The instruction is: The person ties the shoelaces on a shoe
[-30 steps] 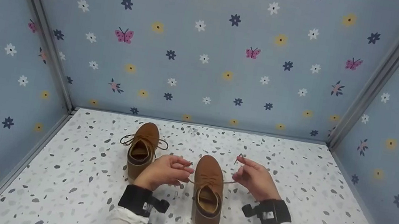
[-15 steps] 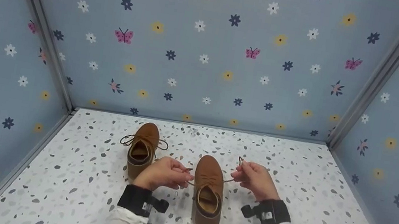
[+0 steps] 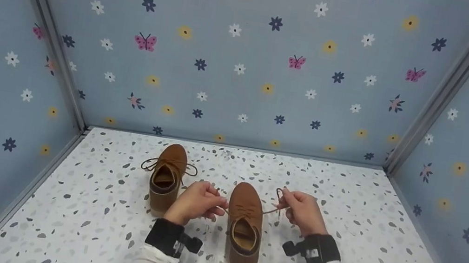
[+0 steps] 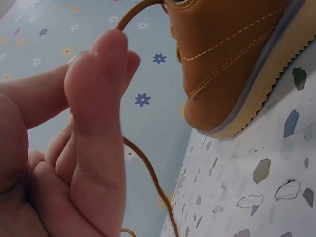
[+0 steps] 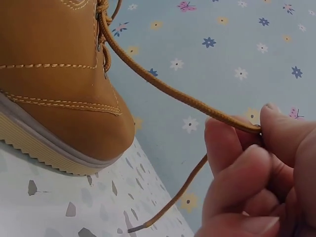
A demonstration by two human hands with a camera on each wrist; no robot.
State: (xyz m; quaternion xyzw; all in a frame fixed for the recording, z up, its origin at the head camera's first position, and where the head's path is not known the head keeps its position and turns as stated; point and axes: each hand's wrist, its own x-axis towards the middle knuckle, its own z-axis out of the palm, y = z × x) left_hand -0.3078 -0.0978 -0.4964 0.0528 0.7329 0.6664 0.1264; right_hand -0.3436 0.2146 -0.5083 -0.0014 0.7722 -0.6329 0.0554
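A brown lace-up shoe (image 3: 247, 199) stands on the speckled surface between my hands, toe pointing away. My left hand (image 3: 197, 203), just left of it, pinches one end of its shoelace between thumb and fingertips. In the left wrist view a free length of that shoelace (image 4: 152, 168) hangs below the fingers. On the shoe's other side, my right hand (image 3: 304, 213) pinches the other length of shoelace (image 5: 168, 91), which runs from the eyelets to the fingers. Its dark tip (image 5: 137, 228) dangles low in the right wrist view. Both laces are spread sideways from the shoe.
A second brown shoe (image 3: 173, 159), its laces in a bow, stands further back on the left, close behind my left forearm. Blue flowered panels (image 3: 246, 58) enclose the back and sides. The white speckled surface (image 3: 347, 191) lies beneath everything. Black camera bands (image 3: 163, 236) circle both wrists.
My left hand has turned and its wrist has shifted slightly right. At my right fingers, the loose lace that stuck up now arches over and hangs down. Neither shoe has moved.
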